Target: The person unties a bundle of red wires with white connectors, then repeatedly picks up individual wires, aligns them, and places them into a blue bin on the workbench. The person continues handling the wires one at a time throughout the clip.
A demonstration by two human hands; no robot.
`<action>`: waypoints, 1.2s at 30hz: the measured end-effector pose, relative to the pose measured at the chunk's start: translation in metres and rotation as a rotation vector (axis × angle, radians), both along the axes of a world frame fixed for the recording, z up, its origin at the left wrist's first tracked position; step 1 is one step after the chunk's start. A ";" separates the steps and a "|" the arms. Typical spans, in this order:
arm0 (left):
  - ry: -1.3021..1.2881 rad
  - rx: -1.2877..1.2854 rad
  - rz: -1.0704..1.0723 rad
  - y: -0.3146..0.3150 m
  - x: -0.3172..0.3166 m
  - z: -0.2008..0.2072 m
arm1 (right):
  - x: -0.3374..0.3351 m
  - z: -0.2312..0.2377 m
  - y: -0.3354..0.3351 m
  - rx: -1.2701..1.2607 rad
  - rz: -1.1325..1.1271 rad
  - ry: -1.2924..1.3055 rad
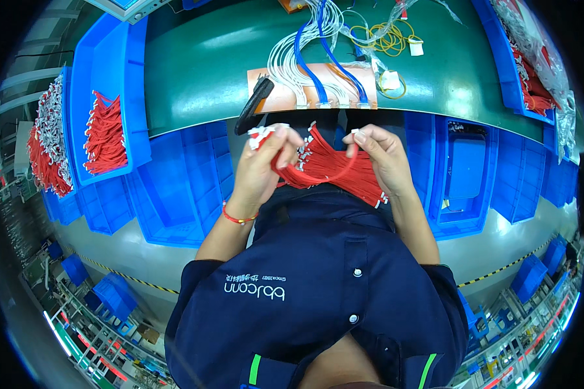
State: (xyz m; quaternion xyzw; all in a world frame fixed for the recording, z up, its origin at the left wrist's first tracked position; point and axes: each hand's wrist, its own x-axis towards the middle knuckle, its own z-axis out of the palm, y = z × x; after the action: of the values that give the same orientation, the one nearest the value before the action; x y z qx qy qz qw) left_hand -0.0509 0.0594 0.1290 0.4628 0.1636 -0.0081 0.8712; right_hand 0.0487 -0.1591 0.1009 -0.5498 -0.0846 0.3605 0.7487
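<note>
Between my two hands a red cable [355,161] hangs in a shallow curve. The fingers of my left hand [258,170] are closed on one part of it, with several white connectors [259,135] sticking out above the thumb. My right hand [389,161] pinches the cable's other end, where a small white tip shows at the fingers. Behind and below the curve, a thick bundle of red cables [363,184] with white ends lies across my lap. How many cables the left hand holds, I cannot tell.
Ahead is a green table [207,71] bearing an orange-brown board [266,94], white and blue cables [282,58], a black-handled tool [253,107] and coiled yellow cables [383,42]. Blue bins with red cables stand at left [104,58] and right [499,58]. More blue bins [175,188] sit lower down.
</note>
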 end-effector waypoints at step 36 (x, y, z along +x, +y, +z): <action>-0.498 1.471 0.441 0.185 -0.095 0.189 | -0.032 -0.046 0.021 -0.445 0.327 -0.863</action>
State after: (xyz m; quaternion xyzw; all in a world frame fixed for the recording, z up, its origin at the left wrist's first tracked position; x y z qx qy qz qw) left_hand -0.1459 0.2445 0.3185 0.8631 0.0155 0.3770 0.3358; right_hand 0.0170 -0.1380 0.0554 -0.7741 -0.3921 0.2225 0.4444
